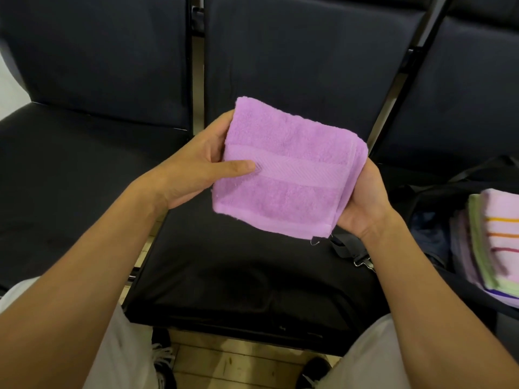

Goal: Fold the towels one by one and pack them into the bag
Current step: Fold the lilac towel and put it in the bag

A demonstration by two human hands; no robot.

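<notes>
A purple towel (286, 167), folded into a thick square, hangs in the air above the middle black seat. My left hand (196, 169) grips its left edge, thumb on top across the woven band, fingers hidden underneath. My right hand (365, 203) holds the right folded edge from below, with its fingers hidden behind the cloth. At the right edge, a dark open bag (427, 197) lies on the neighbouring seat. Inside it lies a stack of folded towels (497, 242), the top one pale pink with orange and red stripes, a green one beneath.
Three black padded chairs stand in a row; the middle seat (247, 279) lies just below the towel. A bag strap with a metal clip (362, 261) trails onto that seat's right side. My knees in light trousers and dark shoes show at the bottom over a wooden floor.
</notes>
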